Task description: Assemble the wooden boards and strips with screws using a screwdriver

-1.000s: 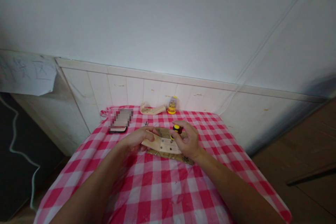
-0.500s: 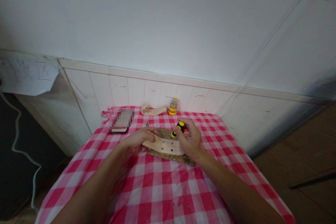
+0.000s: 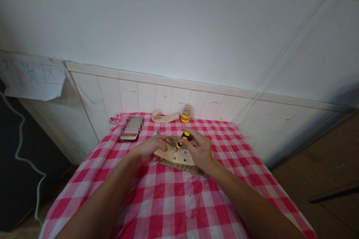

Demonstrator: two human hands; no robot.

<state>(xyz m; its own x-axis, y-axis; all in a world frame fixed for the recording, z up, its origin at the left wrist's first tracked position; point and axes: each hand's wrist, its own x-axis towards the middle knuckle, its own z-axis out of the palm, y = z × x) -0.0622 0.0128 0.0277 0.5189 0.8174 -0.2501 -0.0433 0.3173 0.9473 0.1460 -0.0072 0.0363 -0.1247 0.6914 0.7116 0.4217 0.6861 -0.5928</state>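
A pale, bent wooden piece point(image 3: 167, 155) with several holes or screws lies over a brown printed packet point(image 3: 179, 166) on the table. My left hand point(image 3: 153, 147) grips its left end, thumb on top and fingers underneath. In my right hand point(image 3: 201, 150) is a small yellow-and-black screwdriver point(image 3: 185, 135), held tilted. Its tip is at the upper left screw of the wooden piece; whether it sits in the screw head is too small to tell. The right end of the wood is partly hidden behind my right hand.
Against the wall stands a clear container with a yellow base and cap point(image 3: 185, 113). Left of it lies a second curved wooden piece point(image 3: 165, 117). A phone point(image 3: 130, 129) rests at the back left, and small metal bits point(image 3: 158, 132) lie nearby on the checked tablecloth point(image 3: 162, 198).
My right hand has moved left with the screwdriver, from above the right screw to the left one. The left hand keeps its grip on the wooden piece.
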